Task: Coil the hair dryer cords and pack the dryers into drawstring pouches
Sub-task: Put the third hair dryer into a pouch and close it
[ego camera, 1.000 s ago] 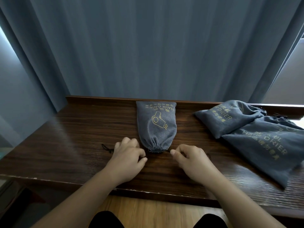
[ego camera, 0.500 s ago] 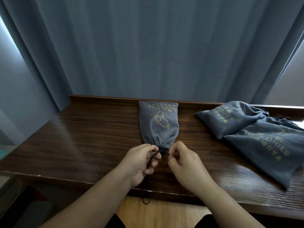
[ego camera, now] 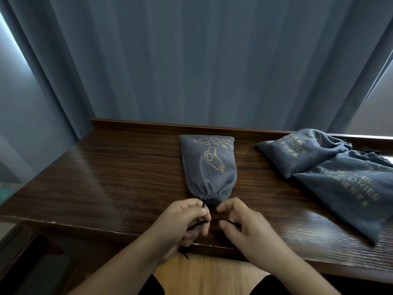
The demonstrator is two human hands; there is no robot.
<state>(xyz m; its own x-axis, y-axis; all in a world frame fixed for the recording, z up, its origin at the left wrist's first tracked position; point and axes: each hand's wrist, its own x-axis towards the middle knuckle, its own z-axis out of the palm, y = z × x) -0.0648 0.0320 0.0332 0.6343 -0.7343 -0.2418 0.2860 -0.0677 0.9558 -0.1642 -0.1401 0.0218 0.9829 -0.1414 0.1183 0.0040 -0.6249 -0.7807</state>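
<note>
Grey pouch cinched; both hands pinch drawstring.

Dark wood-grain surface with raised back lip. Grey-blue curtain hangs behind it. Light wooden floor shows below the front edge.

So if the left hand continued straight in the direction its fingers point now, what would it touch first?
Most likely the gathered neck of the middle pouch. The left hand pinches the black drawstring, with its fingers aimed up and to the right at the cinched opening. Depth is unclear, so it might brush the right hand instead.
</note>
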